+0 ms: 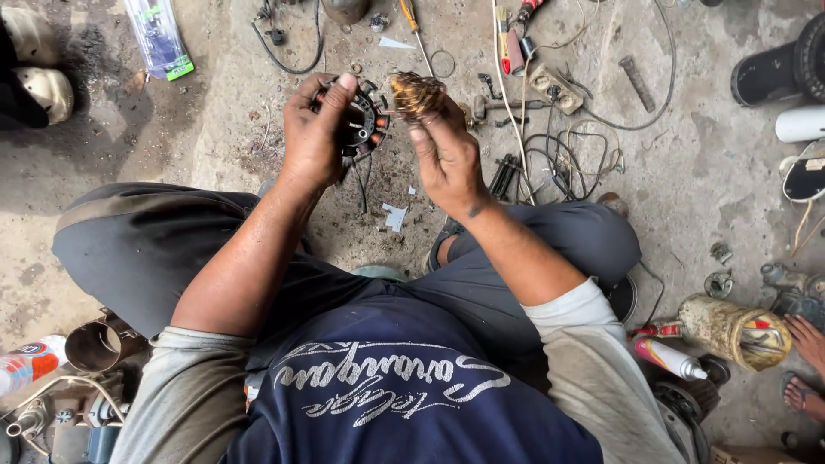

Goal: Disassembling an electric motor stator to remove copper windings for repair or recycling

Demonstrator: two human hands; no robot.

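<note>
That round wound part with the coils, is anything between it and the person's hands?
Nothing visible. The left hand grips the round coil part directly, and the right hand holds a bundle of copper wire right beside it.

Black stator point(365, 125), coppery wire bundle point(417, 93)

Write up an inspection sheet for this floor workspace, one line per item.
Surface: bare concrete floor, stained and dusty, with paper scraps.
Job's things: round stator core with dark poles, held over the floor; a bundle of copper wire beside it.
Clutter: screwdriver, metal rod, spray can, plastic packet, metal can.
Grippers: left hand grips the stator core; right hand pinches the copper wire.
Cables: loose wires tangled right of the hands; a black cable near the top.
Surroundings: another person's bare foot at the right edge; shoes top left.
</note>
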